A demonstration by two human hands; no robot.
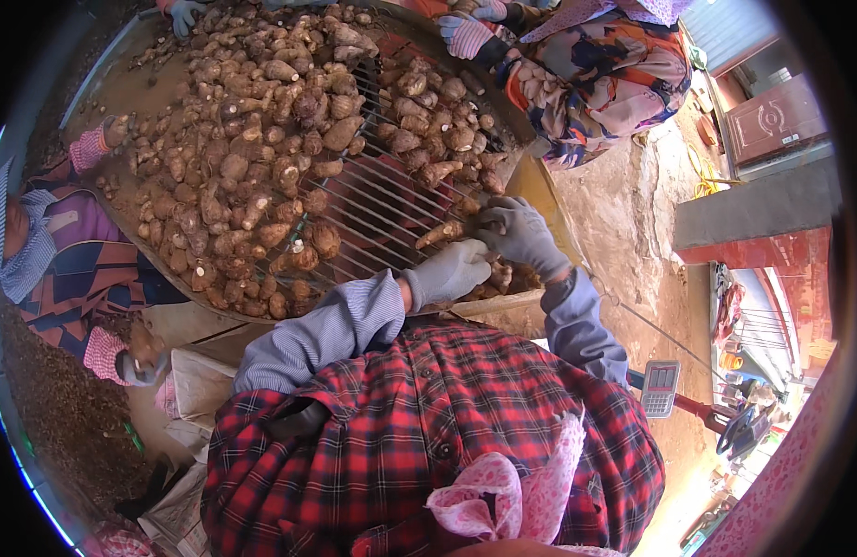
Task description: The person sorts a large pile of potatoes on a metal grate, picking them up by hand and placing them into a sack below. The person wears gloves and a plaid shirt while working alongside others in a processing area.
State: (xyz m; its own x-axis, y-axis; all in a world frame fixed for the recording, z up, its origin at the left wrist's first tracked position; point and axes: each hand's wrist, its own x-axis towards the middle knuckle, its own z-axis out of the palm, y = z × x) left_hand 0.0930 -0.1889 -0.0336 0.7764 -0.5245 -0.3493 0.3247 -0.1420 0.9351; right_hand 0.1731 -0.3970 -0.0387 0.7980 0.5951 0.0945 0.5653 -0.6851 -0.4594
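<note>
Brown, ringed taro corms [261, 139] lie heaped over a large table, partly on a grate of metal bars [373, 202]. My left hand [449, 273], in a grey work glove, has its fingers curled at the near edge of the grate; whether it holds anything is hidden. Beside it, my right hand [522, 233], gloved alike, bends its fingers over some corms, and its grip is not clear. A long tapered corm [439, 234] lies just left of the right hand's fingers. More corms [501, 275] lie below and between both hands.
Co-workers sit around the table: one at the left [80, 250], one at the upper right in a patterned smock [589, 83], and a gloved hand [185, 15] shows at the top left. A yellowish sack [540, 195] hangs at the table's right edge. A scale display [660, 388] stands right.
</note>
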